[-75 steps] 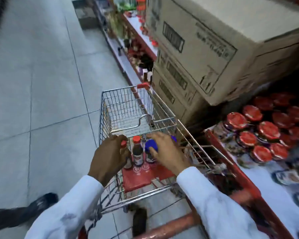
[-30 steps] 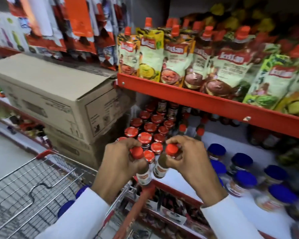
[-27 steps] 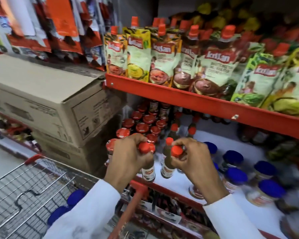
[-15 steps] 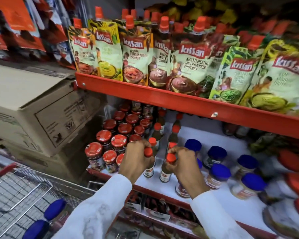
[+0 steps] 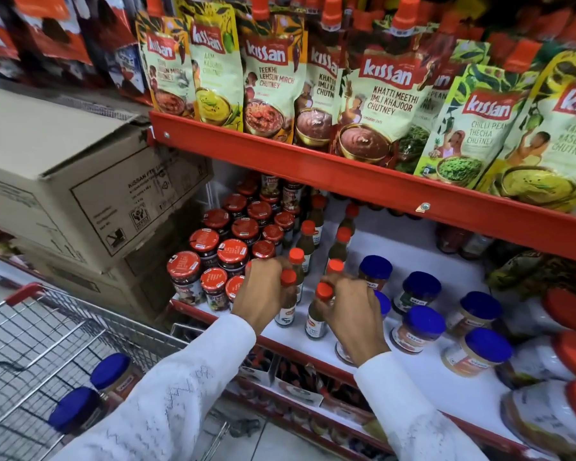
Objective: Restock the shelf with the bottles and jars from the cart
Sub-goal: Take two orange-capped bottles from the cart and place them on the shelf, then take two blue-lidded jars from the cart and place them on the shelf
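Observation:
My left hand (image 5: 263, 292) grips the neck of a small dark sauce bottle with a red cap (image 5: 288, 302). My right hand (image 5: 350, 311) grips a second such bottle (image 5: 318, 319). Both bottles stand at the front of the white shelf (image 5: 423, 367), in line with two rows of similar red-capped bottles (image 5: 308, 239) running back. Red-lidded jars (image 5: 210, 247) crowd the shelf's left end; blue-lidded jars (image 5: 419, 322) stand to the right. The wire cart (image 5: 40, 331) at lower left holds two blue-lidded jars (image 5: 110, 372).
A red shelf (image 5: 346, 176) above carries chutney pouches (image 5: 379, 94) and overhangs the jars. Stacked cardboard boxes (image 5: 80, 181) sit left of the shelf. Large red-lidded jars (image 5: 566, 357) fill the right edge. A lower shelf (image 5: 300, 380) holds small cartons.
Both hands lifted red-capped bottles out of the cart, carried them right to the shelf, and lowered them onto its front edge. The view swung from the cart to the shelf.

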Demonstrator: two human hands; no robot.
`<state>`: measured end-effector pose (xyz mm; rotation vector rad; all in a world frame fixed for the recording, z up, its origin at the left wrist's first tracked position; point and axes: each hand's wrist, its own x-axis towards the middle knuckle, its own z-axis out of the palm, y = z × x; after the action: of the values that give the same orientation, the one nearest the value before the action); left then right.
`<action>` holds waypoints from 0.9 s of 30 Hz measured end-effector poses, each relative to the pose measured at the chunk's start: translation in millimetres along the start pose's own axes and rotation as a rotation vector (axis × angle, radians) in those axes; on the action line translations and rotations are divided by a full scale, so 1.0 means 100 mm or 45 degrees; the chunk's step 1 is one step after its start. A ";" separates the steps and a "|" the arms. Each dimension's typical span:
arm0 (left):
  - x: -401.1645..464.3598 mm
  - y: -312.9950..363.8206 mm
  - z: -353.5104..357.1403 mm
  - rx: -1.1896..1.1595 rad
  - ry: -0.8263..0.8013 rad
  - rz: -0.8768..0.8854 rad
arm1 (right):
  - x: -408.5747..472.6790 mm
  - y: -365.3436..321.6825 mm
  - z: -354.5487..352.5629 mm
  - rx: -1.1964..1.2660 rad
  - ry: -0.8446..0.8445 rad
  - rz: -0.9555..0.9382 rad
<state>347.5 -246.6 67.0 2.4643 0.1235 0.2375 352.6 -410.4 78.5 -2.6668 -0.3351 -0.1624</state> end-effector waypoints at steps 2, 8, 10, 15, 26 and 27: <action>-0.04 -0.01 -0.04 -0.005 -0.021 0.031 | -0.03 -0.01 -0.01 -0.047 -0.014 -0.010; -0.26 -0.10 -0.36 0.043 0.035 0.092 | -0.13 -0.18 -0.06 -0.201 0.087 -0.067; -0.42 -0.18 -0.53 0.133 0.121 0.083 | -0.16 -0.35 -0.06 -0.196 0.093 -0.168; -0.99 -0.60 -1.02 0.302 0.238 -0.016 | -0.25 -0.87 0.16 -0.154 -0.024 -0.376; -2.42 -2.11 -1.57 0.322 0.350 -0.678 | -0.58 -2.09 1.51 -0.035 -0.535 -1.057; -2.47 -2.22 -1.51 0.293 0.321 -0.718 | -0.59 -2.19 1.67 -0.047 -0.598 -1.087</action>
<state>69.1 -17.7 11.0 2.4936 0.9819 0.2948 248.8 -157.0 10.3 -2.3863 -1.6068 0.2104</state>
